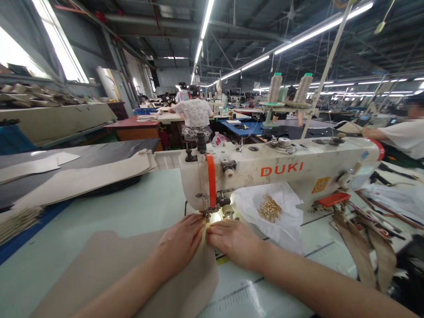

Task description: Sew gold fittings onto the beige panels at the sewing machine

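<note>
Head view: the grey-beige panel (122,251) lies on the pale counter (149,190), under the left hand (179,243) and forearm, its far end between both hands just below the sewing machine's head (195,181). The left hand lies flattened on the panel, fingers extended; the right hand (233,243) bends its fingers at the panel's right edge, and whether they pinch it I cannot tell. Gold-coloured pieces (270,209) rest on white sheeting (289,221) beyond the right hand; pale cut pieces (89,179) lie stacked farther left.

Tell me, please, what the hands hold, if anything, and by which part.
The left hand lies on the beige panel, at its end by the sewing machine; the right hand is at that end. Whether either grips it cannot be told.
</note>
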